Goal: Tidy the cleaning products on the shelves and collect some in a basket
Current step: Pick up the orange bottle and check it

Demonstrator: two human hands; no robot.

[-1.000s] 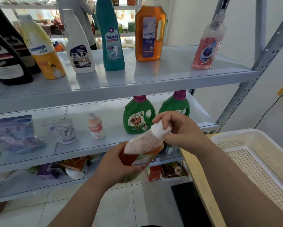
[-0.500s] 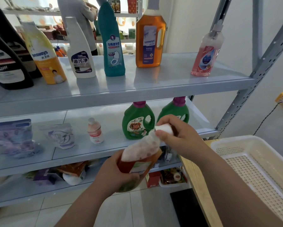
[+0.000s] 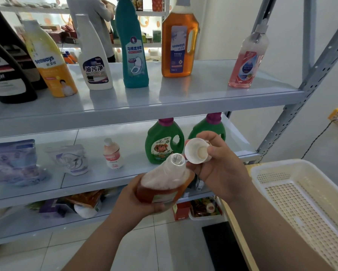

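Cap [image 3: 196, 151] off: half a second back it sat on the neck under the right hand [image 3: 221, 173]; now lifted clear, hollow side to camera, pinched between that hand's thumb and fingers. Bottle [image 3: 162, 182], amber liquid under foam, held in mid-air before the middle shelf [image 3: 97, 178]. Long axis tilted, bare nozzle pointing up and right. Cap just beside the nozzle, up-right of it, nearly touching. Left hand [image 3: 136, 194] wraps the bottle's lower body from beneath. Re-seating would likely mean turning the cap back down along that axis. Basket [image 3: 281, 169] off right, beside the right forearm; two green jugs [image 3: 164, 141] behind the hands.
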